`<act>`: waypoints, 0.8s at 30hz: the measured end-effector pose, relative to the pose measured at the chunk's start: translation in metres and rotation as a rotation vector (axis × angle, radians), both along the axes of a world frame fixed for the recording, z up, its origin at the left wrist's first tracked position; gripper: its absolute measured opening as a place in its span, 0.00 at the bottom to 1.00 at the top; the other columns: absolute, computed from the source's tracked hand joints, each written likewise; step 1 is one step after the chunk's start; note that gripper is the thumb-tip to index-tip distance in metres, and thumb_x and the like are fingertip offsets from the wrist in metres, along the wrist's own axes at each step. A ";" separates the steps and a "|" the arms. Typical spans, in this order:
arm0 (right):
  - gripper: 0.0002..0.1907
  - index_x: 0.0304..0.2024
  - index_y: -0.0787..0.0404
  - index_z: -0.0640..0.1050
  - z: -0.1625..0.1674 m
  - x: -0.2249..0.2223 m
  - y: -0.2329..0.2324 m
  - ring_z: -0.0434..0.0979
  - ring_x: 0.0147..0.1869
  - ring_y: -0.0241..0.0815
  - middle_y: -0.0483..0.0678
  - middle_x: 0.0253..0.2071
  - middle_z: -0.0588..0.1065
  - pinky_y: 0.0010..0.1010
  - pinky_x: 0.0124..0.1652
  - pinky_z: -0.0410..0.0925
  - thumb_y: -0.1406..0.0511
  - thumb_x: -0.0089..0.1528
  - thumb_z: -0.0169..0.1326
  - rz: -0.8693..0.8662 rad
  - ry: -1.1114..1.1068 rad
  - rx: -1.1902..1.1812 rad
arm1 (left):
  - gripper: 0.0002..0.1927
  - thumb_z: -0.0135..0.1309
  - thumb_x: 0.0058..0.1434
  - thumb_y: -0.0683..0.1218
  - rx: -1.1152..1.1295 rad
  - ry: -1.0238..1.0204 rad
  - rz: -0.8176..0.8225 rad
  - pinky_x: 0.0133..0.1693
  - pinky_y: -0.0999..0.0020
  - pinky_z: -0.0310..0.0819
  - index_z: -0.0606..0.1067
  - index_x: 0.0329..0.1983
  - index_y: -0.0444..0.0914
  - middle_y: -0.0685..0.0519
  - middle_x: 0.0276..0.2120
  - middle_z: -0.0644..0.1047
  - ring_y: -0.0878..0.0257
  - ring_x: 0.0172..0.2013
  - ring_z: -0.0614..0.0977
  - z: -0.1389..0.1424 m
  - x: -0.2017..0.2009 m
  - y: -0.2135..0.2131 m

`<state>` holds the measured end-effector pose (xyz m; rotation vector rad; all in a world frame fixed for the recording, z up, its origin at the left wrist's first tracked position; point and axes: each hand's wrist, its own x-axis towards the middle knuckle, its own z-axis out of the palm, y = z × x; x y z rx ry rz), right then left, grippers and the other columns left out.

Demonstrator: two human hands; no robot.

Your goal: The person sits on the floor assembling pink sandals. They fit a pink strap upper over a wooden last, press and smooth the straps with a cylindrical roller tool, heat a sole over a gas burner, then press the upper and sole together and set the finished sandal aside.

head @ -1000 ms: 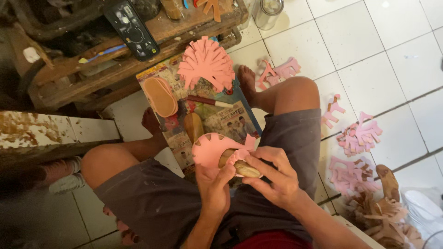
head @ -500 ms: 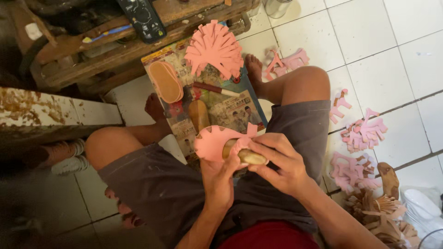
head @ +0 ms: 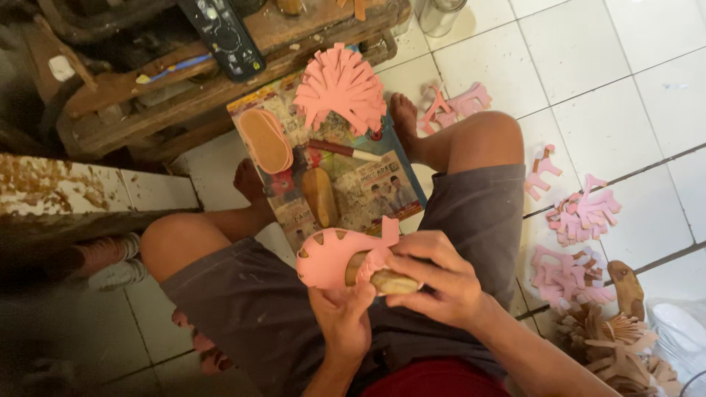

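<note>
I sit on the floor with my knees apart. My left hand (head: 342, 315) holds a pink cut-out shoe upper (head: 331, 257) from below. My right hand (head: 434, 283) grips a tan wooden shoe last (head: 382, 279) that the pink upper wraps around. Both hands meet over my lap, above my grey shorts (head: 257, 323). In front of my feet lies a printed board (head: 368, 191). On it are a fan of pink cut pieces (head: 342, 88), a stack of tan insoles (head: 265, 140), another wooden last (head: 321, 195) and a brush (head: 346, 151).
Piles of pink cut pieces (head: 581, 217) lie on the white tiles at my right, with tan cut pieces (head: 614, 338) lower right. A wooden bench (head: 220, 73) with a black remote-like device (head: 224, 37) stands ahead. A rusty white ledge (head: 81, 191) is at left.
The view has shifted slightly and the hands sit a bit further right in it. My fingers have adjusted the pink upper around the last.
</note>
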<state>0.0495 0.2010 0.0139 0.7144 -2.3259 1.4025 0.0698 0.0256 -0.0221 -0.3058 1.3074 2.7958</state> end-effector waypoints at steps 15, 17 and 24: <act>0.24 0.56 0.69 0.79 -0.001 -0.007 -0.007 0.78 0.61 0.47 0.54 0.57 0.76 0.34 0.58 0.71 0.71 0.57 0.68 -0.083 -0.451 -0.213 | 0.29 0.38 0.73 0.49 0.175 -0.226 -0.042 0.58 0.56 0.71 0.52 0.75 0.37 0.46 0.64 0.68 0.56 0.60 0.75 0.028 -0.012 -0.009; 0.24 0.56 0.69 0.79 -0.001 -0.008 -0.008 0.78 0.60 0.47 0.54 0.56 0.76 0.35 0.59 0.71 0.72 0.57 0.67 -0.084 -0.472 -0.221 | 0.30 0.40 0.72 0.49 0.188 -0.213 -0.030 0.58 0.56 0.71 0.52 0.75 0.37 0.46 0.65 0.68 0.57 0.61 0.74 0.028 -0.013 -0.008; 0.28 0.55 0.68 0.78 -0.004 -0.006 -0.013 0.77 0.58 0.49 0.53 0.55 0.76 0.36 0.56 0.71 0.66 0.54 0.71 -0.030 -0.184 -0.069 | 0.32 0.55 0.67 0.41 -0.035 -0.046 -0.036 0.63 0.56 0.68 0.58 0.70 0.30 0.44 0.60 0.70 0.56 0.60 0.73 0.013 -0.008 -0.006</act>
